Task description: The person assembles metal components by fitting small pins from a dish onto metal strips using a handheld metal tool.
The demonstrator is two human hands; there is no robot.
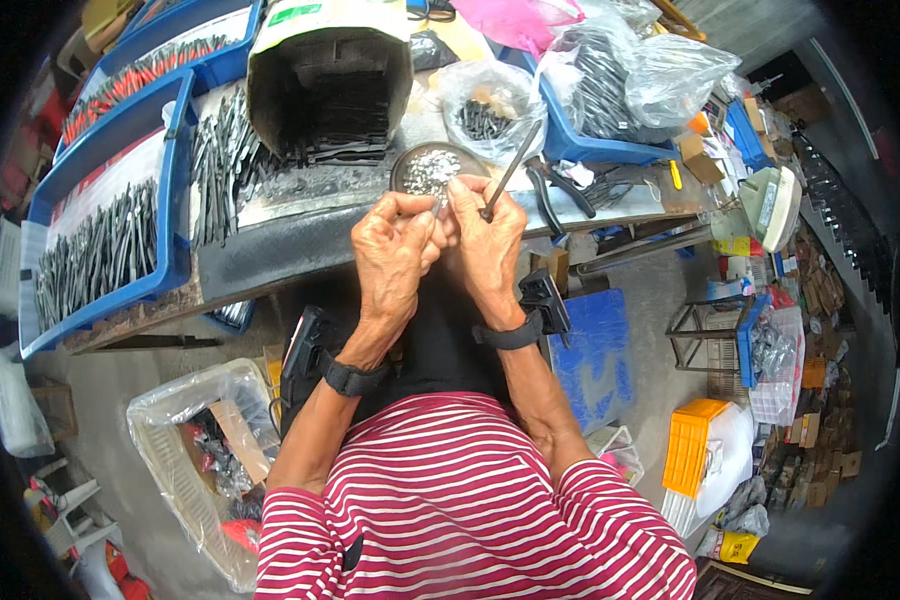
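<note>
My left hand and my right hand meet over the front edge of the workbench, fingertips pinched together. Whatever small piece lies between the fingertips is too little to make out. A slim dark rod is tucked in my right hand, slanting up and away to the right. Just beyond my fingers sits a round dish of small shiny metal bits. Dark-handled pliers lie on the bench to the right of my right hand.
Left of my hands are blue trays of dark strips and a loose pile of strips. An open container of dark pieces lies beyond. Plastic bags and another blue tray stand right. A lined crate rests on the floor.
</note>
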